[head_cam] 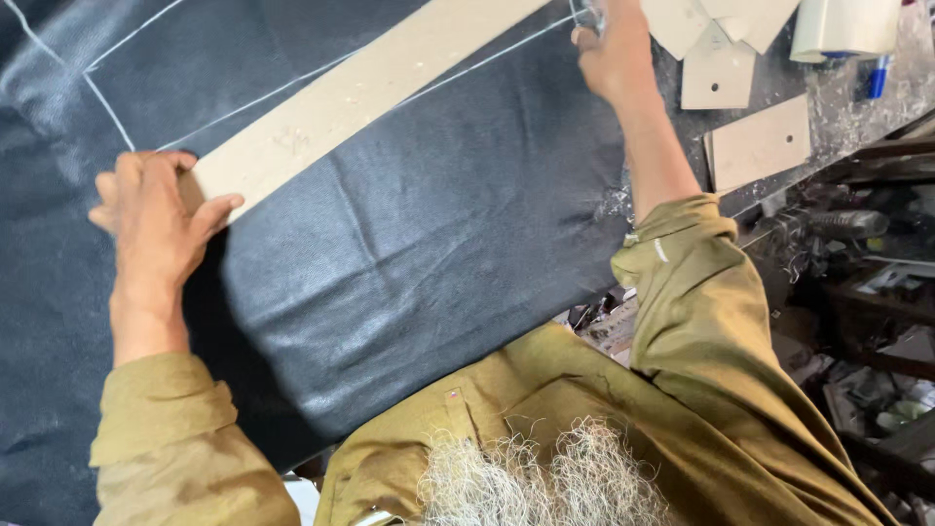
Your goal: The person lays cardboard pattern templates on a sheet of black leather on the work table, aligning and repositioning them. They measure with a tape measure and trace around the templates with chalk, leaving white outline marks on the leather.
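Observation:
A large sheet of dark blue-black leather [419, 253] covers the workbench, with pale drawn lines [107, 107] on it. A long tan cardboard strip [360, 93] lies across it like a straightedge. My left hand [156, 219] presses down on the strip's near end, fingers spread over its edge. My right hand [609, 49] is at the strip's far end near the top edge, closed around a small marking tool [587, 14] whose tip meets a pale line running beside the strip. Both arms wear olive sleeves.
Tan cardboard pattern pieces [760, 141] lie on the bench at the upper right, beside a white roll [842, 27] and a blue pen-like thing [878, 76]. Below the bench edge at the right sits dark clutter of tools and scraps [857, 292].

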A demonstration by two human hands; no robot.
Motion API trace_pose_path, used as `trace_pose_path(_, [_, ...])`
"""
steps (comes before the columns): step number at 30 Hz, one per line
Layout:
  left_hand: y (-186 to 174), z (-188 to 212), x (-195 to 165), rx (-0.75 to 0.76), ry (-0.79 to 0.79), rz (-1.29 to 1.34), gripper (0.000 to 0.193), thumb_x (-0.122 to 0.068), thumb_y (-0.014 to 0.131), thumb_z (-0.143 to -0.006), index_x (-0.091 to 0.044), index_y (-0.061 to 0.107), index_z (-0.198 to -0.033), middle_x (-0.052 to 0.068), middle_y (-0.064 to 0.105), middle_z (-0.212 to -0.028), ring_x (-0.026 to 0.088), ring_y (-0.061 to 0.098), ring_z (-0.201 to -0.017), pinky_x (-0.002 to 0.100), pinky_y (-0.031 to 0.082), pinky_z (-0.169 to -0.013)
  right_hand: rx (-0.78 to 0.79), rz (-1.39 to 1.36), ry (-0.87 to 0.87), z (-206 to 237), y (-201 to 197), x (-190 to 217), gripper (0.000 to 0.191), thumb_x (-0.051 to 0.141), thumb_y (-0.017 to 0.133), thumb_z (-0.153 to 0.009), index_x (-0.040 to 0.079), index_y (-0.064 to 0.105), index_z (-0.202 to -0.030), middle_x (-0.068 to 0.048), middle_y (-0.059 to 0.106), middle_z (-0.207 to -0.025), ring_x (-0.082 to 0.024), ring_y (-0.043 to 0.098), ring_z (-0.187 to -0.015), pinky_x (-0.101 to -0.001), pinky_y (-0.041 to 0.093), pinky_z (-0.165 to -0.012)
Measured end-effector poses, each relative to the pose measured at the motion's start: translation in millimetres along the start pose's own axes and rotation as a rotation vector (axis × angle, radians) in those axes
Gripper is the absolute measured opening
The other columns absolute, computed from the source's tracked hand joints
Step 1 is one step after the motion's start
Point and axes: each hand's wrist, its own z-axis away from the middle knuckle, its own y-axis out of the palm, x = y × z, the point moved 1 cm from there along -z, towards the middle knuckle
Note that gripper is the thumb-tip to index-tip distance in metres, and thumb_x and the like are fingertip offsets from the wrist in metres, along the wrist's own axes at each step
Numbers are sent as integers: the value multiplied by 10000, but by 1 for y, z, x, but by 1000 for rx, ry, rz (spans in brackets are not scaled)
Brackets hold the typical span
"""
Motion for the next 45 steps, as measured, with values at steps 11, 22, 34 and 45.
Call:
trace_pose_path(11, [-29,69,19,131,-501,467,300,-195,773,-988,-6,598,-1143,120,697,-994,166,617,-907,316,489,-786,182,327,41,46,2,-47,650,-52,606,-905,234,595,-1488,-105,476,-1476,-336,651,-1068,-491,548,-858])
trace_pose_path(22, [-27,49,-20,489,-609,434,331,-127,781,-833,-67,776,-1159,58,781,-988,154,695,-928,313,513,-870,12,-97,-107,79,13,-40,496,188,762,-976,59,605,-1429,-175,542,-1419,-355,587,-1292,-416,515,-1040])
trace_pose_path(34, [26,36,-82,-412,-208,168,453,-214,943,-818,-34,700,-1156,213,519,-1359,397,456,-1295,510,368,-1083,-107,37,221,71,22,-41,382,271,814,-911,129,747,-1259,-107,606,-1249,-296,645,-1127,-405,526,-941])
trace_pose_path(45, [10,81,-13,-272,-376,142,699,-223,830,-861,9,520,-1443,183,452,-1486,399,428,-1241,497,331,-1013,97,-419,189,58,35,-28,332,-138,759,-836,-14,687,-1135,-68,623,-1164,-168,625,-1061,-259,564,-901])
